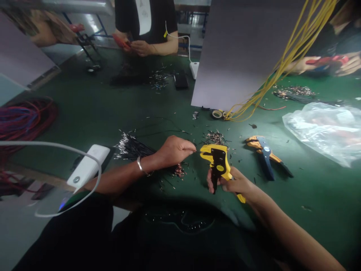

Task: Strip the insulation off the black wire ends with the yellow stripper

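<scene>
My right hand (pixel 235 182) is wrapped around the handles of a yellow and black wire stripper (pixel 218 163), whose jaws point left. Just left of those jaws, my left hand (pixel 176 150) is closed in a pinch, with a metal bangle at its wrist. A short thin black wire (pixel 198 151) shows faintly at its fingertips. Under and beside the left hand lies a bundle of black wires (pixel 135 146), with silvery ends at the left and bare copper ends (pixel 179 171) at the right. Beyond the stripper is a pile of small wire scraps (pixel 216 137).
A second stripper (pixel 265 152) and a clear plastic bag (pixel 327 130) lie to the right. Yellow wires (pixel 270 86) hang beside a grey panel (pixel 234 52); tape rolls (pixel 217 114) lie below. Left are a white power bank (pixel 88 165) and coiled wires (pixel 22 120). People work opposite.
</scene>
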`<state>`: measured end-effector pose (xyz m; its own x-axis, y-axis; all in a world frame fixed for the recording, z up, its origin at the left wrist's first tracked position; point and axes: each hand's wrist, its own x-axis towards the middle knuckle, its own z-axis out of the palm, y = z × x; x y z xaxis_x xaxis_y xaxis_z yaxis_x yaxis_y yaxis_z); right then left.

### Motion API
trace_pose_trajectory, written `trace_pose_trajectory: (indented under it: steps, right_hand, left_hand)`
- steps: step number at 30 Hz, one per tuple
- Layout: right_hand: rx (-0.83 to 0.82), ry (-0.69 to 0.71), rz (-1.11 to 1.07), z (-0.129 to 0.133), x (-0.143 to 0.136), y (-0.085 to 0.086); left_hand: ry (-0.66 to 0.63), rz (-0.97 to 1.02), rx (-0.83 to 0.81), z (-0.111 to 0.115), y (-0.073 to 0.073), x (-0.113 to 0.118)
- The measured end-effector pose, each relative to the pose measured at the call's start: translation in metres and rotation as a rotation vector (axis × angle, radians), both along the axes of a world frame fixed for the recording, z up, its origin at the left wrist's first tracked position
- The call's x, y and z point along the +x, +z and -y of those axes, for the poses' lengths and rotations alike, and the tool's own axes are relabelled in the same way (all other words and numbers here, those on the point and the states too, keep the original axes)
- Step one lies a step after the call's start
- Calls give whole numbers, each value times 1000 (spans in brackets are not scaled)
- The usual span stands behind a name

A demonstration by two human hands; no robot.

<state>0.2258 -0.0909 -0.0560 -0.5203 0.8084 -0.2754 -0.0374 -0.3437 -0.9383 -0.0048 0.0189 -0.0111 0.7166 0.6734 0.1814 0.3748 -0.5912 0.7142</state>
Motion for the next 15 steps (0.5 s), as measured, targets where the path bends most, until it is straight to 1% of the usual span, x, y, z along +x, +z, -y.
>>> trace_pose_trajectory:
  steps: [7, 11, 15]
  right_hand:
    - [-4, -2, -18, 3, -8, 5]
    - [-45, -30, -98, 4, -11, 4]
    - [-61, -56, -130, 5, -12, 2]
  left_hand:
    - [-28, 3, 2, 2, 4, -3]
    - [-32, 15, -67, 0, 5, -4]
    - [-51, 14, -118, -3, 3, -5]
